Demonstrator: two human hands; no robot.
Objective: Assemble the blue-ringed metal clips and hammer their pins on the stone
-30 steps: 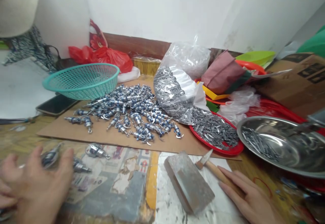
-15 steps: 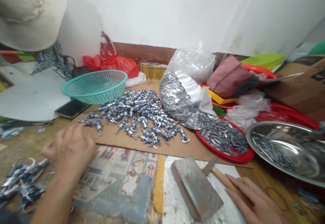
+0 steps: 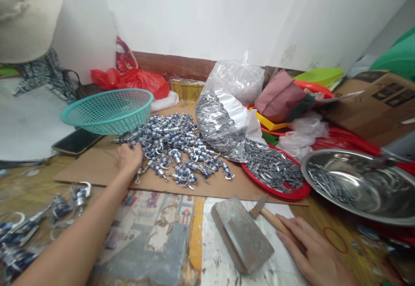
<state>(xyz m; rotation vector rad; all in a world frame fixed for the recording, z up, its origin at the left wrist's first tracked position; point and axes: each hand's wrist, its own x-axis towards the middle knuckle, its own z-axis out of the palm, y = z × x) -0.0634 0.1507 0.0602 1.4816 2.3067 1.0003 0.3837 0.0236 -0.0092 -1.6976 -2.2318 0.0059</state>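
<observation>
Left hand [image 3: 129, 158]: arm stretched forward, fingers curled onto the near-left edge of the heap of blue-and-silver metal clasps [image 3: 171, 147] on brown cardboard [image 3: 97, 169]; whether anything is held cannot be told. Right hand [image 3: 316, 255]: flat, loosely spread over the wooden-handled tool [image 3: 275, 223], well right of the heap.

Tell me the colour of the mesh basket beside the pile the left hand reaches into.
Teal basket; head view.

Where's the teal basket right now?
In the head view the teal basket sits far left on the table, just behind the pile of blue clips that the left hand touches, beside a phone.
</observation>
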